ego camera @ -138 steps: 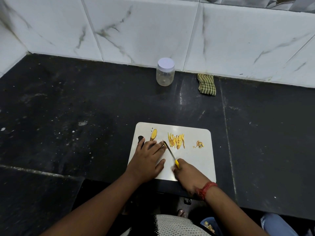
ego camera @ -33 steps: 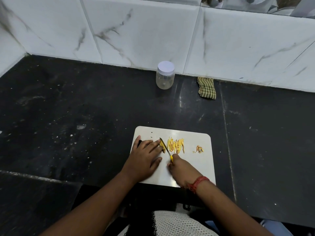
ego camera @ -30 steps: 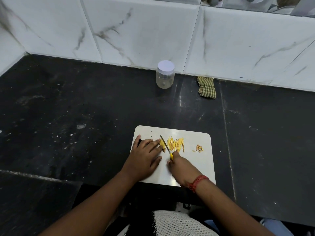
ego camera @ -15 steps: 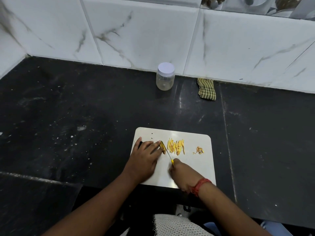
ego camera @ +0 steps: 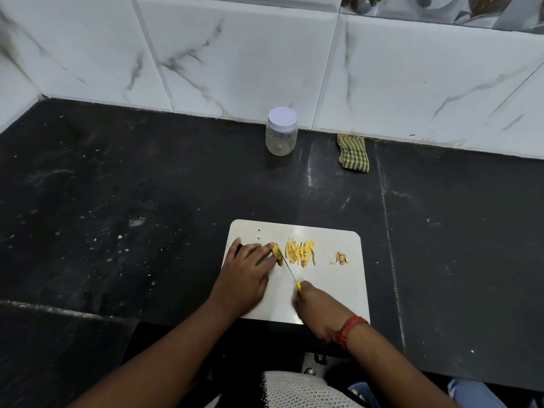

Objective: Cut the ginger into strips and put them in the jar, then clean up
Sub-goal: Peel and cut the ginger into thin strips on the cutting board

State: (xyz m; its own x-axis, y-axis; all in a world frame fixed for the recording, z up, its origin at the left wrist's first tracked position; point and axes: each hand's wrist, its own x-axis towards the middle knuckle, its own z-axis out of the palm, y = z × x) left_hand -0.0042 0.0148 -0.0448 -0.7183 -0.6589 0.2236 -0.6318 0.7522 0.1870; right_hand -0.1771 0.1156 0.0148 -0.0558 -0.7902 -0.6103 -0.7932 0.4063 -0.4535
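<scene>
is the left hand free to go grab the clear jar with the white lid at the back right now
Probably not yet. The left hand is pressing the ginger piece down against the knife. The path itself looks open: only bare black counter lies between the white cutting board and the clear white-lidded jar.

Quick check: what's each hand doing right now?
Left hand: fingers pressing the ginger piece onto the cutting board.
Right hand: gripping the knife, blade at the ginger.
</scene>
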